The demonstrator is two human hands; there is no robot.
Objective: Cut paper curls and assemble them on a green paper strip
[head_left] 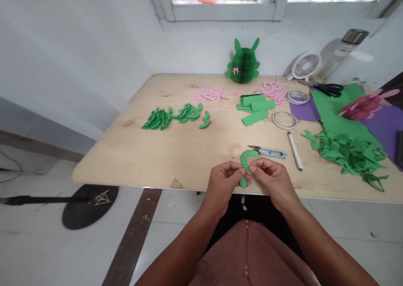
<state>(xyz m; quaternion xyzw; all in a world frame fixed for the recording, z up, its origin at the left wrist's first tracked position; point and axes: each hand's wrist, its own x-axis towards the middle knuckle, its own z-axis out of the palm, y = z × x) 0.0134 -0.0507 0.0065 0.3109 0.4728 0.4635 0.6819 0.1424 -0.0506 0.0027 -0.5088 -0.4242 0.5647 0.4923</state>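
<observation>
Between my two hands, just over the table's front edge, is a curved green paper cutout. My left hand pinches its lower part from the left. The fingers of my right hand pinch the same cutout from the right, near its middle. My fingertips cover part of it. Right behind the cutout lie blue-handled thread snips, and a white pen is to the right of them. Farther left on the table are piles of curved green paper pieces, with more green pieces beside them.
Green paper strips, pink cutouts and two tape rolls lie farther back. A green paper figure stands by the wall. At right are green scraps, black scissors, a white fan and a bottle.
</observation>
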